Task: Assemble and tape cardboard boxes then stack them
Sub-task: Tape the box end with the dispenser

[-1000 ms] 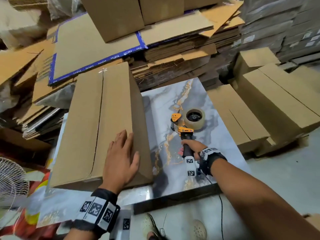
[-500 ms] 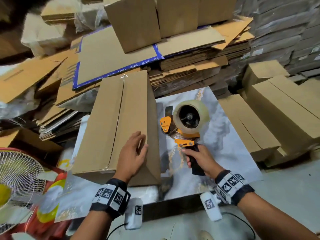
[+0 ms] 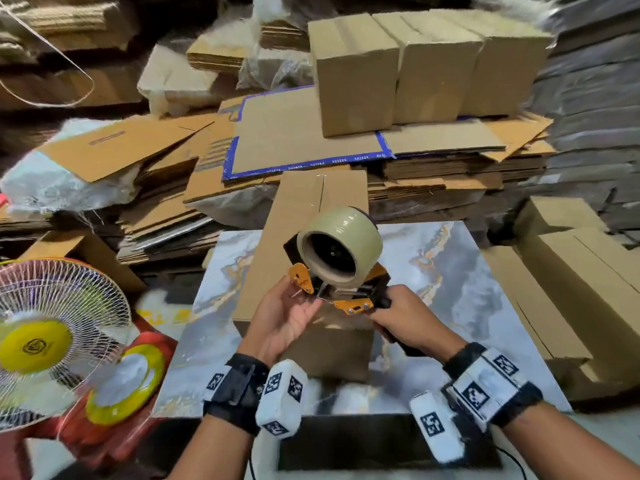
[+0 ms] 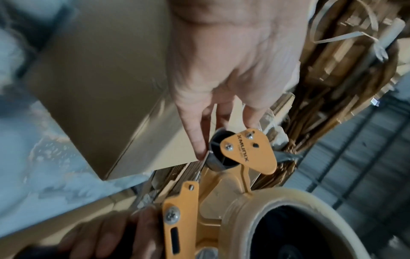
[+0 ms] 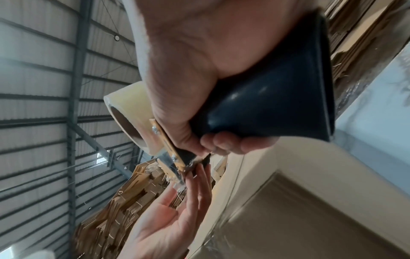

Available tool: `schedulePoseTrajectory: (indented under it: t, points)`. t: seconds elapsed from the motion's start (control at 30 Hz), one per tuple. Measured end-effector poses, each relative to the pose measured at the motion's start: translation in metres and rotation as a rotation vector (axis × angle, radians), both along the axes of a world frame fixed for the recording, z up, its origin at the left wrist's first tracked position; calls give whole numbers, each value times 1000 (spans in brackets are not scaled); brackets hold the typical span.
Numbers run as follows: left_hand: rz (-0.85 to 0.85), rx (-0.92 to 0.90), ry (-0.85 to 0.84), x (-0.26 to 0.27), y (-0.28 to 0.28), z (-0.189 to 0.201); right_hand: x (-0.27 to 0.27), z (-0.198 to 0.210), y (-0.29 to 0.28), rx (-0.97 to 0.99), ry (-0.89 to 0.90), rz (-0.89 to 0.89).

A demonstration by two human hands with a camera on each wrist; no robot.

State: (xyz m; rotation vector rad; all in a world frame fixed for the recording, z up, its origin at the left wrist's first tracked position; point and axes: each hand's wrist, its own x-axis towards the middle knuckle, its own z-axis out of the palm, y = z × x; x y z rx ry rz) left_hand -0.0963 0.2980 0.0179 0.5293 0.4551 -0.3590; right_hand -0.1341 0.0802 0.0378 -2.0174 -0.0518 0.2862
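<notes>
The tape dispenser [image 3: 341, 271] has been lifted off the marble tabletop [image 3: 460, 271] and is now held above the near end of the cardboard box [image 3: 304, 237], its handle gripped by the right hand [image 3: 407, 322]. The left hand [image 3: 287, 318], taken off the box, is open, fingers straight at the roller, seemingly finding the tape end; taping is about to begin.

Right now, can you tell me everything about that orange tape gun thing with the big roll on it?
The orange metal tape dispenser carries a fat roll of clear, yellowish packing tape on a dark hub. It has screwed side plates, a black roller and a black handle. The right hand grips that handle, holding it up over the long brown cardboard box. The left hand's straight fingers touch its front end by the roller.
</notes>
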Motion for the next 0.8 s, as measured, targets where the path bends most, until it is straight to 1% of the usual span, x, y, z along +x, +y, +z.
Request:
schedulePoseTrajectory:
  t: [0.13,0.23,0.3,0.37,0.43,0.57,0.63,0.8]
  points:
    - [15,-82,-46,-10,25,-14,4,4,26,-57,-13,24]
    - [21,-129,-77,-13,43,-21,5,10,44,-68,19,10]
    - [23,-126,-99,-15,53,-21,5,14,55,-63,42,9]
    - [62,-124,-122,-18,59,-22,5,20,64,-73,57,23]
    - [96,-168,-135,-19,67,-28,5,27,72,-90,69,46]
    - [69,-192,-118,-17,81,-37,8,39,85,-139,82,92]
    - [52,-143,-138,-14,87,-33,10,43,90,-155,87,102]
    - [-76,201,-195,-14,101,-24,15,47,93,-165,103,139]
